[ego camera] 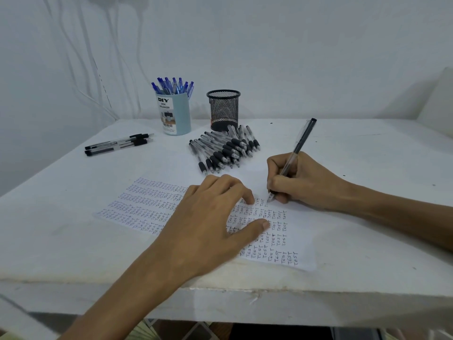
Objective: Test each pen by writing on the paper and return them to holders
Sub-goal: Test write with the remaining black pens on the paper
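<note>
A white sheet of paper (289,224) covered in rows of the word TEST lies near the table's front. My left hand (210,217) presses flat on the paper with spread fingers. My right hand (301,182) grips a black capped pen (297,148) in a writing hold, its tip touching the paper's far edge. A pile of several black pens (224,149) lies behind the paper. A light blue holder (175,116) stands full of blue pens (172,85). Beside it stands a black mesh holder (223,109), seemingly empty.
A few black pens (119,143) lie apart at the table's left. The white table (73,241) ends in a chipped front edge (245,290). A white wall rises right behind the holders. A pale object (441,101) stands at the far right.
</note>
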### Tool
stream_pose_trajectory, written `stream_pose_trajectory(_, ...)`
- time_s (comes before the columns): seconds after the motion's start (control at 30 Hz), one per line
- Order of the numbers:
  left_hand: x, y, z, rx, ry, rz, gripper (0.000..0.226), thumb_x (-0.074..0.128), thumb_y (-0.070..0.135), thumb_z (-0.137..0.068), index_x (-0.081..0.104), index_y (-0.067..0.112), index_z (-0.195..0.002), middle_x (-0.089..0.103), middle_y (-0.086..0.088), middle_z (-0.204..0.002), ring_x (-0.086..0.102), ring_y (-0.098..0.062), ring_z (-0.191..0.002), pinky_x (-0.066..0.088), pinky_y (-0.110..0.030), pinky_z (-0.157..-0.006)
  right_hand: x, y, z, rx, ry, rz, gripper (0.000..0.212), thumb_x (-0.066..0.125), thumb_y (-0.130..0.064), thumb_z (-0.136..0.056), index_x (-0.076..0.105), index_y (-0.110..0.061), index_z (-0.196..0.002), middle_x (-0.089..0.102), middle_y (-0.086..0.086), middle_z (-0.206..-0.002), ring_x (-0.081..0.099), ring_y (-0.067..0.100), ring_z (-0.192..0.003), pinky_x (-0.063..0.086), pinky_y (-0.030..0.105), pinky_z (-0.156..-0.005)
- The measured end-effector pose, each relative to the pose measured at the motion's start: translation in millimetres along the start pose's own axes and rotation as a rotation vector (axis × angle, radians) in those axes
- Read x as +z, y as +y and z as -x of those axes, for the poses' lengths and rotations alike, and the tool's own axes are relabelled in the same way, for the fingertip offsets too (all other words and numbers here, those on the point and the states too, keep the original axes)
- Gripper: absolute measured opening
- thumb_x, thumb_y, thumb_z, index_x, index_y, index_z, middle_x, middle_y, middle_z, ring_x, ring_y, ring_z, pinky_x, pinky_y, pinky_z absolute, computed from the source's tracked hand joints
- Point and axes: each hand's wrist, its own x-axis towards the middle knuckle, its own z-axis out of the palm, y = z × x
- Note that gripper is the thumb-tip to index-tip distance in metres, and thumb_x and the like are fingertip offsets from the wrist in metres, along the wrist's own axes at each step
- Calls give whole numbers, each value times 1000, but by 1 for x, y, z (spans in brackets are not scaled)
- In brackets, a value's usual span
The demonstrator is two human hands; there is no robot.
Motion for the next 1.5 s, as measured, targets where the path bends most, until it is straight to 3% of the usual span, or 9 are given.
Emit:
stream_pose_trajectory(0.4, 1, -1, 0, 6, 6, 2, 48, 39, 78, -89, 58, 43, -116, 52, 27, -123, 44, 1, -120, 39, -30, -100, 1, -3, 0, 27, 33, 57, 23, 62, 0, -86, 55, -8, -66, 60, 6, -53, 47, 18, -54, 37, 29, -53)
stream_pose_trajectory(0.6, 0, 0, 1, 5, 1, 0, 49, 39, 78, -89, 57, 43, -118, 51, 27, -124, 43, 1, -121, 38, -30, -102, 2, -5, 1, 26, 41, 70, 17, 61, -14, -78, 54, -15, -62, 61, 5, -53, 46, 18, -53, 36, 27, -51)
stream_pose_trajectory(0.77, 0, 0, 0, 4, 6, 4, 49, 39, 78, -89, 57, 43, -117, 51, 27, -123, 44, 1, -121, 39, -31, -102, 1, -4, 2, 45, 24, -1, 24, 59, 4, -88, 54, -6, -66, 58, 8, -53, 44, 19, -53, 35, 24, -49)
stream_pose_trajectory(1.13, 0, 0, 0, 3, -2, 1, 49, 37, 79, -88, 57, 44, -116, 51, 27, -123, 44, 1, -120, 39, -31, -101, 1, -5, 3, 19, 9, 54, 23, 63, 1, -87, 56, -6, -65, 60, 6, -53, 50, 21, -55, 39, 33, -56)
stream_pose_trajectory(1.3, 0, 0, 0, 2, 3, -1, 46, 41, 77, -90, 57, 43, -116, 51, 27, -122, 44, 1, -119, 40, -31, -100, 2, -7, 2, 44, 35, 65, 26, 61, 0, -86, 54, -10, -63, 59, 6, -52, 48, 17, -54, 37, 26, -53)
stream_pose_trajectory(1.5, 0, 0, 0, 4, 5, -2, 46, 41, 76, -90, 57, 42, -116, 52, 27, -122, 44, 0, -120, 39, -31, -101, 2, -7, 3, 45, 26, 52, 25, 61, 0, -86, 55, -9, -64, 59, 7, -53, 47, 19, -54, 37, 34, -56)
